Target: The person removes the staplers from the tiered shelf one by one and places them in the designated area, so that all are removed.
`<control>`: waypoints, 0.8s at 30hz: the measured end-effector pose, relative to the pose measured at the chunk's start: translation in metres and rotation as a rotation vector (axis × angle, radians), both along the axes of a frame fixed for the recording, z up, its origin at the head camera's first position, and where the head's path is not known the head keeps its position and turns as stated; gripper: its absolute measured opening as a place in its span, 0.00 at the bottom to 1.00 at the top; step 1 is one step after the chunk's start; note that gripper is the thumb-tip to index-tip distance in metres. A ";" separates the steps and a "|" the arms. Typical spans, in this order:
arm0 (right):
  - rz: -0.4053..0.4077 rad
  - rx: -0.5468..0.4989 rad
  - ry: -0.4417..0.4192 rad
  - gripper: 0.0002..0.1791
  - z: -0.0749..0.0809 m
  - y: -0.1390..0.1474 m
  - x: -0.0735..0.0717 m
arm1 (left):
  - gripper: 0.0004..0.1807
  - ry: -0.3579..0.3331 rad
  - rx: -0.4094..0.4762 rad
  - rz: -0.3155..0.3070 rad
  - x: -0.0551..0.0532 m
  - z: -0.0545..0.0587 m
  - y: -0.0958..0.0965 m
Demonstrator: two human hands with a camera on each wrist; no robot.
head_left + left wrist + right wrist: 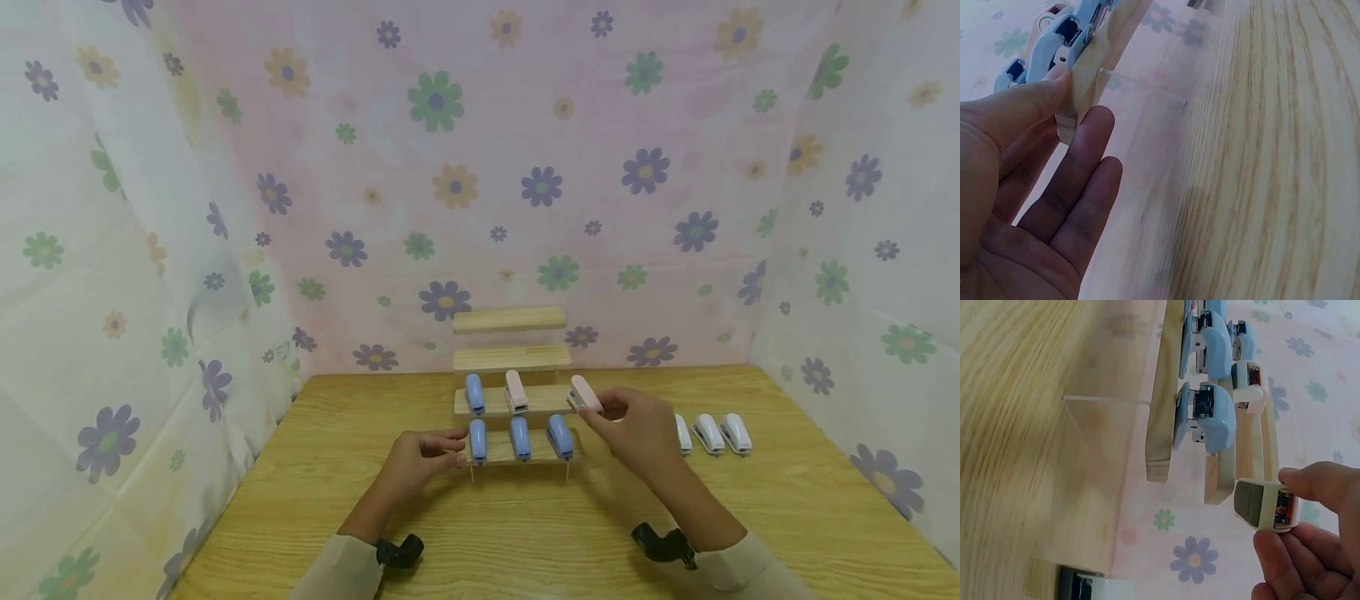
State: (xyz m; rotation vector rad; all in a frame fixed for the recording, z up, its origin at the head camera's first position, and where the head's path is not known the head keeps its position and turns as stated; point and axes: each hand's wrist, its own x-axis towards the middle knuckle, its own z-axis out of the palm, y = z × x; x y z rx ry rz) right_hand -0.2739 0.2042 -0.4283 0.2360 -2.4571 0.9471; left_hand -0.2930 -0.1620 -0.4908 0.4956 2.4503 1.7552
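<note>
My right hand (pixel 637 429) pinches a small pink stapler (pixel 583 393) at the right end of the second step of a wooden stepped rack (pixel 480 360). In the right wrist view, the thumb and fingers grip this stapler (pixel 1266 505) on its sides, close by the board's end. My left hand (pixel 427 458) holds the left end of the lowest board (pixel 1082 87), its thumb beside a blue stapler (pixel 477 442). Two more blue staplers (pixel 520 438) stand along that board. On the second step are one blue stapler (pixel 474 393) and another pink stapler (pixel 516 392).
Several white staplers (pixel 707 434) stand on the wooden table (pixel 330 500) right of the rack, one partly behind my right hand. The rack's top board (pixel 510 320) bears nothing. Clear supports (pixel 1107 400) hold the boards. Flowered cloth (pixel 495 167) hangs behind and at both sides.
</note>
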 end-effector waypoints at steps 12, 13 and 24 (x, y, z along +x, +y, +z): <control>-0.062 0.004 -0.147 0.17 -0.007 0.029 0.015 | 0.12 0.007 0.003 -0.006 -0.002 -0.002 0.000; -0.065 0.012 -0.155 0.17 -0.008 0.031 0.016 | 0.12 0.005 0.003 -0.006 -0.002 -0.002 -0.001; -0.048 0.041 -0.343 0.24 -0.020 0.044 0.024 | 0.13 0.006 0.001 -0.014 -0.001 -0.001 -0.002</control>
